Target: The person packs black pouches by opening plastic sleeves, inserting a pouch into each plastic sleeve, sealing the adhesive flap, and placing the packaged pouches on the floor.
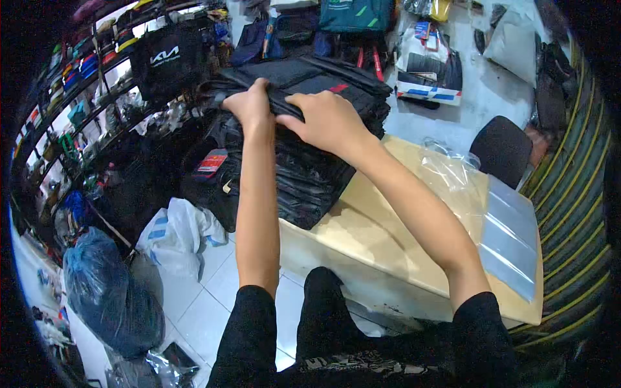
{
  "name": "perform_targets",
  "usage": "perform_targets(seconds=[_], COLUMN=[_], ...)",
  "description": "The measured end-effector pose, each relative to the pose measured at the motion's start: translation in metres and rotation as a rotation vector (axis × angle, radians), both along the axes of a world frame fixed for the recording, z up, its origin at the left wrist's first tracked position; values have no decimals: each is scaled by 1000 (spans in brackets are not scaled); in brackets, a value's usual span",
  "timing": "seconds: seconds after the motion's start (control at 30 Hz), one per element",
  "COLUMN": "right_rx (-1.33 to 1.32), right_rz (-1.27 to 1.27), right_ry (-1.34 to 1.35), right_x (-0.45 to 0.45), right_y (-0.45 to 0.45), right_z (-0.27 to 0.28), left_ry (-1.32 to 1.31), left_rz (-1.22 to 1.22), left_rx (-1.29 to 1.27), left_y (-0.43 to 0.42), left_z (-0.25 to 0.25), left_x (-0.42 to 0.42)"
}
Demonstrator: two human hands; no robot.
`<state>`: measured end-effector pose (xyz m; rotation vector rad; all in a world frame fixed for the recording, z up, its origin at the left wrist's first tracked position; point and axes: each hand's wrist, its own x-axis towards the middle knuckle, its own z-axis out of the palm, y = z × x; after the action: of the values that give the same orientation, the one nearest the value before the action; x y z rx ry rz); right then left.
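A tall stack of black folded, flat fabric pieces (304, 187), some with a plastic-like sheen, stands on the table's left end. My left hand (250, 107) is closed around the near edge of the top black folded piece (294, 71), thumb on top. Beside it, my right hand (330, 123) pinches the same near edge between thumb and fingers; its fingertips are partly hidden. A small red patch shows on the black fabric just beyond my right hand. Whether I grip one layer or several, I cannot tell.
The cream table (375, 226) carries clear plastic sleeves (511, 233) on its right. A black chair back (501, 152) stands beyond. On the floor lie a white plastic bag (181, 233) and a full dark plastic sack (110, 291). Crowded shelves line the left; a printed carton (428, 87) sits behind.
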<state>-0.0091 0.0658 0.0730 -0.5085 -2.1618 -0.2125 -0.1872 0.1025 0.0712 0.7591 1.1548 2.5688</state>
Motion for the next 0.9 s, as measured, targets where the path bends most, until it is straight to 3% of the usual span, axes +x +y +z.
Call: perform_targets(seconds=[0.1,0.17,0.3,0.37,0.4,0.43,0.5,0.6,0.7,0.8,0.87,0.9], right_rx=[-56,-135,-396,-996,-1075,-1118,-1004,-948,-1003,-1031,-1016,-775], right_rz=[229,90,145,593,718,721,627,531,366,372,301,118], right_ry=[345,588,644,421,498,677,631,728,753,600,647,619], right_x=[17,42,86,117,127,131,144,144,153,163,158,152], right_y=[9,5,48,-5,-10,-18,-26,-57,-68,-96,-105,-107], right_z=[13,28,28,21,3,-19,-56,-82,-103,-108,-124,-133], left_ry=[1,64,303,419,388,390,399,383,215,272,439,696], left_rz=[-124,-106,-243,-381,-404,-437,-505,-702,-563,-347,-144,186], left_rx=[174,219,257,297,292,219,77,219,-11,-180,-328,-523], left_y=[-40,-86,-171,-192,-197,-202,-208,-206,-211,-220,-228,-237], left_z=[6,15,-3,-41,-55,-70,-99,-127,-137,-141,-155,-156], left_x=[17,34,52,43,42,38,23,25,43,70,90,109])
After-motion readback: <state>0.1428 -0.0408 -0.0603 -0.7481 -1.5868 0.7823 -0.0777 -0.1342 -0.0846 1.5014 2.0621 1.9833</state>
